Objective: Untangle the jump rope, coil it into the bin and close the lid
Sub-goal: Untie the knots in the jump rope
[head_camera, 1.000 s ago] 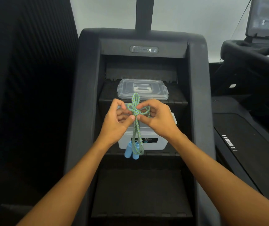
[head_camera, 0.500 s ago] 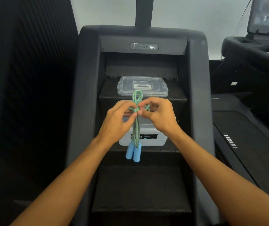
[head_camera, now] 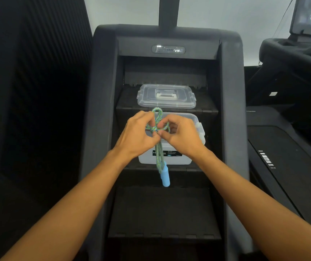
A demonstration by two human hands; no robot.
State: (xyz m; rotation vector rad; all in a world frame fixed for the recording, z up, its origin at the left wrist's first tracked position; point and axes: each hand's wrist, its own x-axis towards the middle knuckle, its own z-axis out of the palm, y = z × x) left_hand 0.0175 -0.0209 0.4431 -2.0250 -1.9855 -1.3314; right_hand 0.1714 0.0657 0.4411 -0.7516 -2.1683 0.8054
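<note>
A green-and-blue braided jump rope (head_camera: 158, 157) with light blue handles (head_camera: 165, 176) hangs knotted in front of me. My left hand (head_camera: 138, 135) and my right hand (head_camera: 182, 135) both pinch the knot at its middle, thumbs nearly touching. One loop sticks up above the fingers, and the doubled strands and handles dangle below. Behind my hands stands a translucent white bin (head_camera: 188, 159) with a dark label, uncovered. Its clear lid (head_camera: 166, 96) lies flat on the step behind the bin.
The bin and lid rest on black steps of a stair-climber machine (head_camera: 103, 110) with tall dark side walls. A treadmill deck (head_camera: 290, 166) lies to the right, and a console screen (head_camera: 310, 16) shows at the upper right. A dark ribbed panel fills the left.
My hands have shifted slightly at the knot, and the loops there look pulled a little wider. The hanging handles have swung so they overlap and read as one.
</note>
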